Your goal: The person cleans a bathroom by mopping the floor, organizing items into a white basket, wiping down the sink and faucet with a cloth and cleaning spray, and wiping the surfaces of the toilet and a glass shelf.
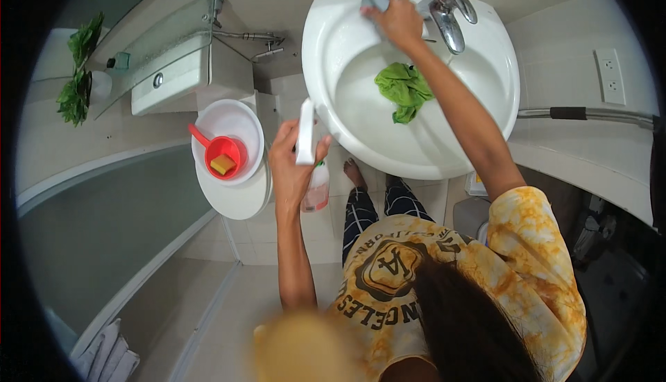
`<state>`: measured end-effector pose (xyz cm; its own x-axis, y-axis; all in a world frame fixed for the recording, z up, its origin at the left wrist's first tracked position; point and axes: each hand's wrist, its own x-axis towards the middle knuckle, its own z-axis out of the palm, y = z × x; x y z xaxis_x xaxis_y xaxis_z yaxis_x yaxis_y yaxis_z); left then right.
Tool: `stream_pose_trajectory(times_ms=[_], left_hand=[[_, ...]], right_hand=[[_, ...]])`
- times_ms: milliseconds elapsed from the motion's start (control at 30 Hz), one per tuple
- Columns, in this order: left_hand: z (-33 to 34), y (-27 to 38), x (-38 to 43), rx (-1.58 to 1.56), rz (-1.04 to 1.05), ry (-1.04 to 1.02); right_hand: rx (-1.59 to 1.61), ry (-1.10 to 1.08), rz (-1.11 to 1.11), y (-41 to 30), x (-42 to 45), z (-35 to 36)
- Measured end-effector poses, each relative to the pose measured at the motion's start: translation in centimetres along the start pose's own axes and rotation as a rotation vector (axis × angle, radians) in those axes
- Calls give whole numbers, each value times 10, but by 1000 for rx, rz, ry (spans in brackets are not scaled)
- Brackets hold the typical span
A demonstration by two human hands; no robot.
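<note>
My left hand (pixel 292 166) grips a spray bottle (pixel 316 189) by its neck, beside the sink's left rim. Its white trigger head (pixel 306 132) points towards the wall, and reddish liquid shows low in the clear body. Over the back left corner of the white washbasin (pixel 346 148), my right hand (pixel 399 22) has hold of a rounded grey object (pixel 375 1); blur hides what kind it is. A crumpled green cloth (pixel 403 88) lies in the bowl, partly behind my right forearm. Just right of that hand stands the chrome faucet (pixel 448 17).
On the closed toilet lid (pixel 229 202) sits a white basin (pixel 252 122) with a red dipper (pixel 237 148) holding a yellow sponge (pixel 222 164). A glass shelf (pixel 171 51) spans the toilet tank. A metal grab bar (pixel 614 115) runs along the right wall.
</note>
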<state>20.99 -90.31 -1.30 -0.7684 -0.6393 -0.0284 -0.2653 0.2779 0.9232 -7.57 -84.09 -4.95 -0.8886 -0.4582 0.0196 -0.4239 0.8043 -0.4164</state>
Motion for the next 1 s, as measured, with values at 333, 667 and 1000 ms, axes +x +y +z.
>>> stream_pose_trajectory(times_ms=[333,667,1000], left_hand=[[29,-1,119,130,-110,-205],[4,-12,93,-42,-255,-125],[-22,-26,37,-322,-325,5]], right_hand=[[35,178,47,21,-59,29],[45,61,-150,-22,-36,57],[23,52,-454,-20,-45,67]])
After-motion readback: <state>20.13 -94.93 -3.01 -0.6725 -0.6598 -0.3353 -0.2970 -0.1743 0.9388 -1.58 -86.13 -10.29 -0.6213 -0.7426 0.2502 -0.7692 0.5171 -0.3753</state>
